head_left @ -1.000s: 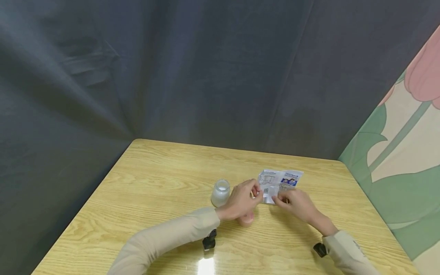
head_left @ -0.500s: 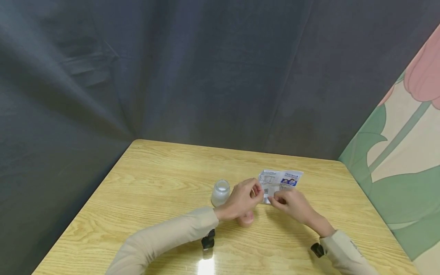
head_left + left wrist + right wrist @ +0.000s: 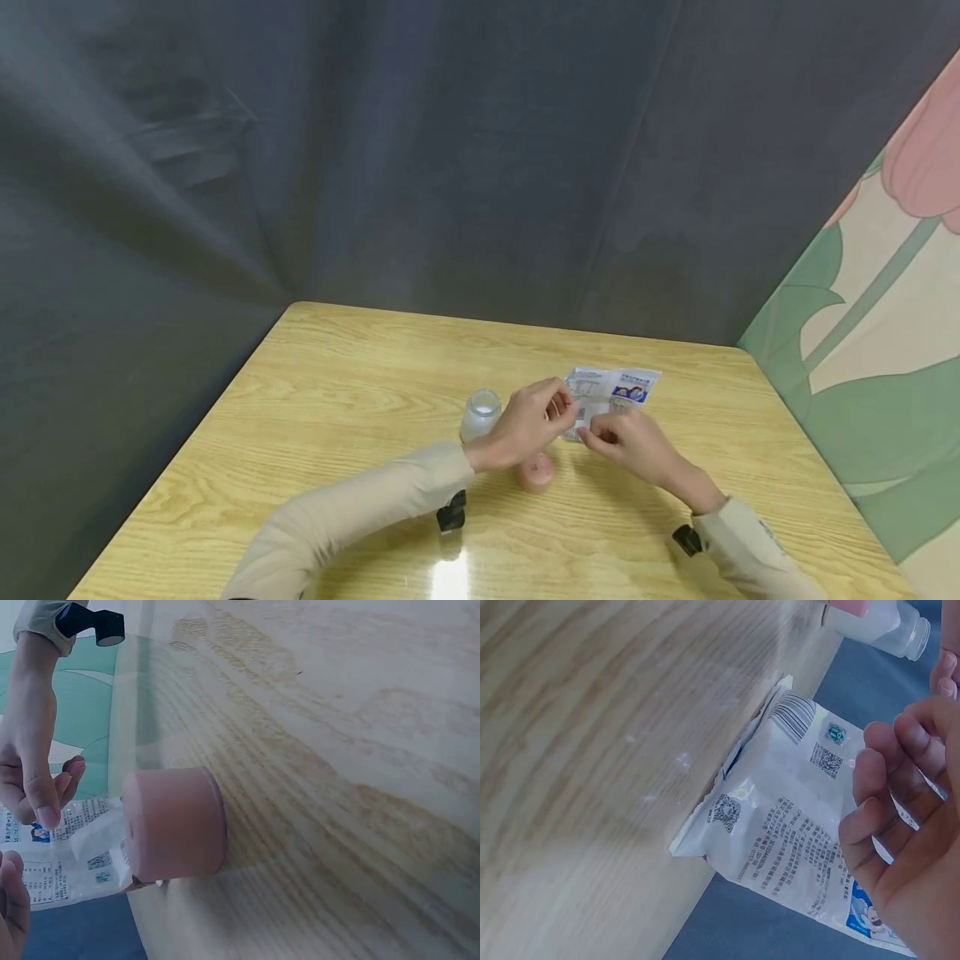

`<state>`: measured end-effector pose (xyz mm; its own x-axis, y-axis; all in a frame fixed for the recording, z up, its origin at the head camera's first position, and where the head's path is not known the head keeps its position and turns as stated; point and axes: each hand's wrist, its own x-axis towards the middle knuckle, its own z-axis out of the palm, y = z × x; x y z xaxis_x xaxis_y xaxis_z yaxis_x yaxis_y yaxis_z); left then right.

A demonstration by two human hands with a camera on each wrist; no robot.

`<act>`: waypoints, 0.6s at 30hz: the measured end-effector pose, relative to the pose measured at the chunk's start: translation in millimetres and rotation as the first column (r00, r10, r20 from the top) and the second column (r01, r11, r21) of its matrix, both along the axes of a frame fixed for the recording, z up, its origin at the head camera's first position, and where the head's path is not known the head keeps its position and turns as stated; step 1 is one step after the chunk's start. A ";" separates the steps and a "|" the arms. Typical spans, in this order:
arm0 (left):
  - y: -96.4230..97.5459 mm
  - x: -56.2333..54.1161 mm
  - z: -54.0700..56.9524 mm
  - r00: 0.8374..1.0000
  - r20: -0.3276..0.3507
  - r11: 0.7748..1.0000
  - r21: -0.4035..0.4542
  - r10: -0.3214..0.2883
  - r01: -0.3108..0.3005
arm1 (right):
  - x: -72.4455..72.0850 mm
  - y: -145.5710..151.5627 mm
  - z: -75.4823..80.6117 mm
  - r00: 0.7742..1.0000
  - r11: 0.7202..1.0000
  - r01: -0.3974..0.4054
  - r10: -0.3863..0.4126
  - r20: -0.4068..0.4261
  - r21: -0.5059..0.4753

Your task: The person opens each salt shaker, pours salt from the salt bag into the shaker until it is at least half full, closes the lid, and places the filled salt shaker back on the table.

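A white printed plastic packet (image 3: pixel 592 383) with a blue picture stands on the table behind both hands; the right wrist view shows its codes and small print. My left hand (image 3: pixel 528 421) is at the packet's left side, thumb and fingertips drawn together. Close to it, my right hand (image 3: pixel 637 446) has its fingers bent in front of the packet, its thumb tip near the left hand's. Whether anything thin lies between either hand's fingertips is too small to tell. Below the left wrist sits a pink cylinder (image 3: pixel 176 823). An uncapped glass jar (image 3: pixel 480 415) with white contents stands beside the left hand.
The wooden table (image 3: pixel 360 375) extends to a dark curtain (image 3: pixel 480 167) behind and on the left. A flower-patterned panel (image 3: pixel 885 350) borders the right side. Black wrist cameras hang below both sleeves, low over the table.
My right hand has shifted left, its thumb closer to the left hand. The left hand has lifted slightly, showing more of the pink cylinder. Packet and jar stay in place.
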<state>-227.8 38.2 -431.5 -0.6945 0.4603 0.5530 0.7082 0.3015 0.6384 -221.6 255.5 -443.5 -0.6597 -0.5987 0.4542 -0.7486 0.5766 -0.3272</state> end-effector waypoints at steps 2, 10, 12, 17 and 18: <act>-2.5 0.1 1.9 1.000 -0.023 1.000 -0.008 -0.010 0.009 | 0.7 -1.8 -0.2 1.000 1.000 -0.015 0.015 0.003 -0.004; -12.8 -5.5 14.5 0.995 -0.100 1.000 -0.010 -0.017 0.016 | 1.7 -4.6 0.7 0.999 0.999 -0.037 0.037 -0.005 0.003; -14.9 -6.5 16.7 0.993 -0.118 1.000 -0.007 -0.001 0.000 | 1.8 -4.8 1.9 0.999 0.999 -0.041 0.041 -0.006 0.003; -19.9 -8.4 19.6 0.984 -0.171 0.999 0.000 0.050 -0.051 | 2.9 -5.8 4.2 0.999 0.999 -0.033 0.033 0.026 0.005; -20.9 -8.7 19.9 0.982 -0.176 0.998 0.003 0.060 -0.061 | 3.2 -6.0 4.4 0.999 1.000 -0.031 0.031 0.031 0.004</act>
